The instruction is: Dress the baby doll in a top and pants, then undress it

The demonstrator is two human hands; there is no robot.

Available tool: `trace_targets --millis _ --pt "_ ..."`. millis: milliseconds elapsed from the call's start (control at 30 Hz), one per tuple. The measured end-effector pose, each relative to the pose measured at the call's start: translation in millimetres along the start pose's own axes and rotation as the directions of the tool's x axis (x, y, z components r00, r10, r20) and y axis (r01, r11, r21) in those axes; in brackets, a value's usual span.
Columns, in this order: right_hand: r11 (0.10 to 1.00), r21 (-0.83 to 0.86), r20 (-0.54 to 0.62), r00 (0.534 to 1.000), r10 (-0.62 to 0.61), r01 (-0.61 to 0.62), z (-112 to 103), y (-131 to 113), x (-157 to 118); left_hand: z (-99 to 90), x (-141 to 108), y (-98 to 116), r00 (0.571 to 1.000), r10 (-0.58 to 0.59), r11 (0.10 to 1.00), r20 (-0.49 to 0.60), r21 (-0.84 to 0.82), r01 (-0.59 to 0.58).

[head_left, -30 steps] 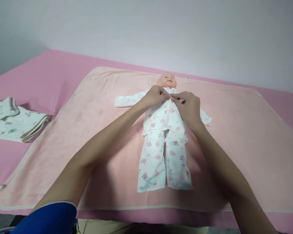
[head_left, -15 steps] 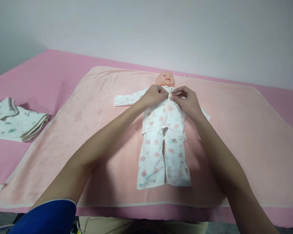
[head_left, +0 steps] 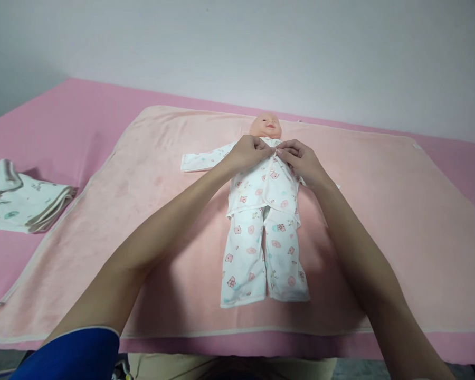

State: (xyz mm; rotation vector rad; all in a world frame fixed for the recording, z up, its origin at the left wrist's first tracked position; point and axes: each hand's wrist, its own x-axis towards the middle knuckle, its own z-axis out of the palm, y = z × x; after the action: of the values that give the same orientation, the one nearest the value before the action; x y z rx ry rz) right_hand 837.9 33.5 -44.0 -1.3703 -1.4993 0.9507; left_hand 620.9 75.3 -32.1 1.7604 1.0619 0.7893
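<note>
A baby doll [head_left: 266, 126] lies on its back, head toward the wall, dressed in a white printed baby shirt [head_left: 253, 187] and matching trousers [head_left: 243, 258]. At the upper chest, my left hand [head_left: 251, 153] pinches the shirt's front edge from the left. From the right, my right hand [head_left: 298, 158] pinches the other side of the same front opening, its fingertips nearly meeting the left ones. The fastening between the fingertips is mostly hidden. One shirt sleeve [head_left: 201, 161] stretches out to the left; the other is largely behind my right hand and forearm.
Under the doll a light pink blanket [head_left: 154, 153] with pale edging is spread over a pink-covered table [head_left: 87, 111]. Folded white printed cloth [head_left: 27, 203] lies at the left. A plain wall [head_left: 237, 53] stands behind the table.
The view has shifted slightly. Both hands stay at the doll's upper chest, and the right hand's fingers have drawn closer together on the shirt front.
</note>
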Motion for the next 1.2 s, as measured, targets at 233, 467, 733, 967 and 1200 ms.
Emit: trace_targets --millis 233,467,733,967,1200 --pt "0.968 -0.114 -0.114 0.965 -0.236 0.223 20 8 0 -0.3 9 -10 1.000 0.010 0.999 0.010 -0.038 -0.009" --pt "0.903 -0.161 -0.113 0.902 -0.417 0.398 33 8 -6 -0.9 17 -20 0.998 0.062 0.995 0.026 -0.077 -0.059" --pt "0.913 -0.090 -0.141 0.903 -0.406 0.397 32 26 6 -1.2 10 -14 0.997 0.056 0.997 0.050 -0.058 -0.053" --pt "0.920 -0.109 -0.144 0.910 -0.389 0.376 32 27 7 -3.7 12 -14 0.996 0.073 0.997 0.052 -0.003 -0.073" --pt "0.911 -0.077 -0.159 0.897 -0.411 0.404 33 31 9 -2.2 14 -14 0.998 0.060 0.995 0.011 0.083 -0.060"
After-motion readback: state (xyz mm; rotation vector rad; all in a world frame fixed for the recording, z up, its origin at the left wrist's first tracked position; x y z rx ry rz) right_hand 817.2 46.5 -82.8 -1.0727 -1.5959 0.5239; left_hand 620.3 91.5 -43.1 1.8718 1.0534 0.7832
